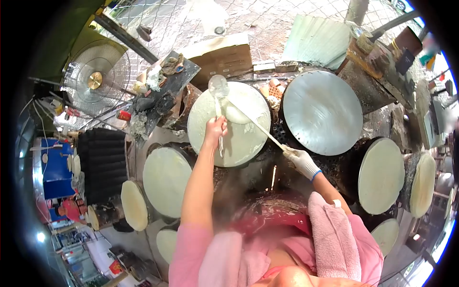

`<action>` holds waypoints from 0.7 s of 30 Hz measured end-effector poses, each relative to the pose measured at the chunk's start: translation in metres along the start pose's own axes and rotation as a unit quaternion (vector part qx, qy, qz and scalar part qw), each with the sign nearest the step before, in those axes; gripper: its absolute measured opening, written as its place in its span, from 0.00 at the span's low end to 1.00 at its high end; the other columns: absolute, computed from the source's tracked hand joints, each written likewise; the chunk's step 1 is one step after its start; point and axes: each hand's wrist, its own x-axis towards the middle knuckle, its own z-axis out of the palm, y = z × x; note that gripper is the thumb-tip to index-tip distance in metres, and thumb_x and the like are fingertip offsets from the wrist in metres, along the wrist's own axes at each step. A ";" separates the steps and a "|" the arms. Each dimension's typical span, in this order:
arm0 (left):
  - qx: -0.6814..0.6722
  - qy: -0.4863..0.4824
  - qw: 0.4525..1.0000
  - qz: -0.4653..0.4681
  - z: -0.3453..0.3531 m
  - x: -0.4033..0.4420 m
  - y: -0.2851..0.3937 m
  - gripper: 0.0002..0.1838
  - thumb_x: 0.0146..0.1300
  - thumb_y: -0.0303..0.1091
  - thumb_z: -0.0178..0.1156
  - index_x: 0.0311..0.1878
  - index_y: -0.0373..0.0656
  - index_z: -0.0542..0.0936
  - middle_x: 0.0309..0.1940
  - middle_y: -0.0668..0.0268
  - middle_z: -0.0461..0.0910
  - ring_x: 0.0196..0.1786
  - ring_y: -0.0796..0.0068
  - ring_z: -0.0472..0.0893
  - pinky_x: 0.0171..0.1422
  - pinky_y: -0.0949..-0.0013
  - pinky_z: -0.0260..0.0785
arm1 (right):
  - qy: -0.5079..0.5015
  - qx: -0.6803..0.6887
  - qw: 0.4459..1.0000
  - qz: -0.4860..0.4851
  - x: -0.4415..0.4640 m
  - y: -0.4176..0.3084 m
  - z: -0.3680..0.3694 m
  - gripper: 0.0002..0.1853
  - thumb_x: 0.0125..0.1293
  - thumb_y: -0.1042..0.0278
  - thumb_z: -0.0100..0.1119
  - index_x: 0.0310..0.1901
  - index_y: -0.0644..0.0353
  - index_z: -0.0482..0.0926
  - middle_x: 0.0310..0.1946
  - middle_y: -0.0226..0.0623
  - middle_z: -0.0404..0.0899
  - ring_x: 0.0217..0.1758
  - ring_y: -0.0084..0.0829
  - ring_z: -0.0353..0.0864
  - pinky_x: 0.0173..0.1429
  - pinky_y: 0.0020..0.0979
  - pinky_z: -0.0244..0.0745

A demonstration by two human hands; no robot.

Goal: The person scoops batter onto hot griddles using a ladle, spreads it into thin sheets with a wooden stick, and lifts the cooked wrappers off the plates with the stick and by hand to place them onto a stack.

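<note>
My bare left hand is closed around the pale handle of a ladle. The ladle's round bowl hangs over the far edge of a round griddle coated with pale batter. A thicker puddle of batter lies near its middle. My right hand, in a white glove with a blue cuff, grips the end of a long thin stick. That stick slants across the griddle to near the ladle bowl, where its far tip is hard to make out.
A bare grey griddle stands at right. Other griddles carry pale rounds, at left and at far right. A fan and a cluttered metal ledge stand at left; a cardboard box lies behind.
</note>
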 end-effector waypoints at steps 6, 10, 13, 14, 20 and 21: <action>0.020 -0.064 0.989 -0.135 -0.009 -0.012 -0.027 0.10 0.71 0.30 0.52 0.33 0.36 0.72 0.20 0.69 0.67 0.17 0.81 0.63 0.19 0.74 0.55 | 0.072 0.073 0.994 0.033 -0.048 0.023 0.101 0.22 0.71 0.53 0.60 0.64 0.47 0.78 0.26 0.21 0.76 0.24 0.18 0.70 0.28 0.21 0.66; -0.094 -0.006 0.983 -0.160 -0.027 -0.071 -0.030 0.11 0.72 0.29 0.51 0.32 0.35 0.72 0.21 0.67 0.68 0.17 0.80 0.63 0.19 0.74 0.55 | 0.078 0.092 0.991 0.060 -0.052 0.005 0.130 0.21 0.72 0.54 0.59 0.65 0.44 0.77 0.22 0.21 0.71 0.19 0.15 0.66 0.22 0.21 0.60; -0.149 0.013 0.974 -0.170 -0.039 -0.087 -0.044 0.11 0.73 0.29 0.51 0.33 0.34 0.72 0.23 0.66 0.70 0.18 0.78 0.65 0.20 0.73 0.57 | 0.121 0.115 0.986 0.011 -0.039 0.042 0.147 0.22 0.72 0.56 0.58 0.66 0.46 0.76 0.22 0.20 0.71 0.20 0.15 0.65 0.23 0.21 0.62; -0.207 0.036 0.959 -0.189 -0.036 -0.086 -0.056 0.10 0.74 0.30 0.51 0.36 0.34 0.72 0.23 0.65 0.71 0.19 0.76 0.66 0.22 0.72 0.60 | 0.111 0.099 0.989 -0.019 -0.035 0.057 0.161 0.22 0.72 0.56 0.58 0.66 0.46 0.76 0.23 0.20 0.72 0.21 0.15 0.67 0.24 0.21 0.63; -0.385 -0.116 0.904 -0.148 -0.049 -0.100 -0.014 0.12 0.76 0.36 0.49 0.43 0.34 0.73 0.21 0.75 0.67 0.20 0.84 0.67 0.24 0.75 0.59 | 0.085 0.162 0.982 0.050 -0.065 -0.018 0.184 0.23 0.72 0.55 0.59 0.64 0.53 0.77 0.25 0.24 0.76 0.19 0.17 0.69 0.25 0.22 0.67; -0.509 -0.198 0.814 -0.200 -0.071 -0.088 -0.017 0.13 0.76 0.37 0.48 0.44 0.34 0.73 0.20 0.77 0.66 0.19 0.86 0.66 0.23 0.76 0.57 | 0.117 0.132 0.984 -0.013 -0.040 0.019 0.166 0.23 0.71 0.54 0.59 0.64 0.52 0.77 0.23 0.24 0.75 0.19 0.16 0.68 0.24 0.23 0.67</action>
